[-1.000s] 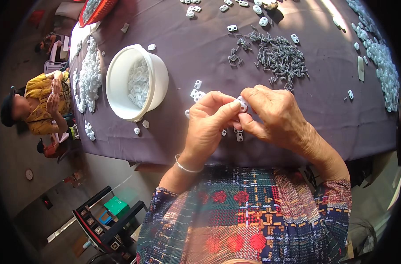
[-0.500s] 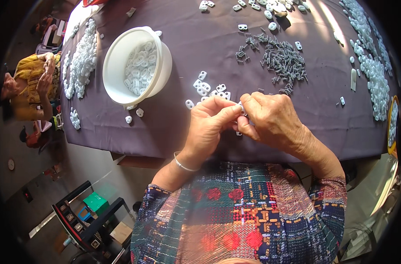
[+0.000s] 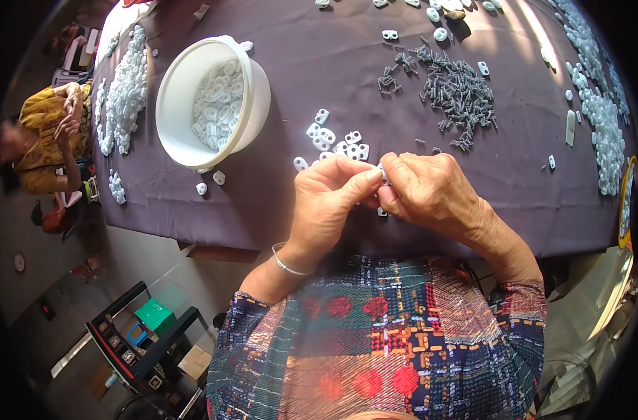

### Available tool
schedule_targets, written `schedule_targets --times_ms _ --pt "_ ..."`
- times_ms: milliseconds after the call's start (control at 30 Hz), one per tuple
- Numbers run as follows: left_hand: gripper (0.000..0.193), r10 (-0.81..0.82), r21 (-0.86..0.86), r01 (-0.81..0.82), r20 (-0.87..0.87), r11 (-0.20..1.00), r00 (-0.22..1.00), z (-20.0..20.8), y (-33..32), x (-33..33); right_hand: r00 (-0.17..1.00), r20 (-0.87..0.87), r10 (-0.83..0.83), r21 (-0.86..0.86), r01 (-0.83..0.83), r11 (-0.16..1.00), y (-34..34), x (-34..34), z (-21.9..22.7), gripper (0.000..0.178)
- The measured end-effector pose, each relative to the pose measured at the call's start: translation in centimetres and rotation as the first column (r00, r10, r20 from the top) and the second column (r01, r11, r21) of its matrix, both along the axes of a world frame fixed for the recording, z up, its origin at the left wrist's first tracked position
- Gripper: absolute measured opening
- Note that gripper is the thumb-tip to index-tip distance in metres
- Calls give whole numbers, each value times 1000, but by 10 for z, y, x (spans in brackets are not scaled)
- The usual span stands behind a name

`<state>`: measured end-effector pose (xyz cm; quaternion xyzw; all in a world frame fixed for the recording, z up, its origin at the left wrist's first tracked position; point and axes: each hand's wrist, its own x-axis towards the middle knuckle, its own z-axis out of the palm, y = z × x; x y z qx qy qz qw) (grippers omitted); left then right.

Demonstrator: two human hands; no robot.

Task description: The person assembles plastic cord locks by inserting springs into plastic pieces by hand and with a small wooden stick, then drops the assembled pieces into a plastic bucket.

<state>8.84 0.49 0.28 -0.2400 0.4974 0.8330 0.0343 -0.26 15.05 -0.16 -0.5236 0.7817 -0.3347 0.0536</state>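
Observation:
Pinched between both hands is a small white two-hole cord lock [image 3: 383,174], mostly covered by the fingers. My left hand [image 3: 326,199] grips it with thumb and forefinger. My right hand [image 3: 438,190] is closed on its other side, fingers curled. Just beyond my fingers lies a loose cluster of white two-hole cord locks [image 3: 322,138]. Another white piece [image 3: 382,211] shows under my hands. Farther right spreads a heap of small dark metal springs [image 3: 466,98].
A white tub [image 3: 261,98] holding many white oval pieces [image 3: 219,108] stands at the left. Heaps of small white parts lie along the left edge [image 3: 126,98] and right edge [image 3: 606,133] of the purple cloth [image 3: 319,63]. A person in yellow [image 3: 46,140] sits far left.
Both hands keep hold of the cord lock in nearly the same place. The whole view has shifted slightly; at far left the other person's hands have moved.

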Motion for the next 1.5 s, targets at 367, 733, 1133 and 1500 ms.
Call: schedule_targets --times_ms 367,733,1133,1500 --pt "9 -2 -72 -1 -33 997 999 -3 3 0 1000 -2 12 13 -12 1000 1 2 -5 18" --pt "7 58 -72 -60 -29 996 998 6 4 -3 994 112 16 -26 -13 1000 0 0 1 22" --pt "17 150 -920 -355 -332 167 931 42 -112 -16 991 -47 -125 -260 108 959 0 -21 -6 25" --pt "23 -228 -945 -324 -307 -41 924 6 -42 -3 986 -125 -111 -11 110 994 -41 -23 -19 13"
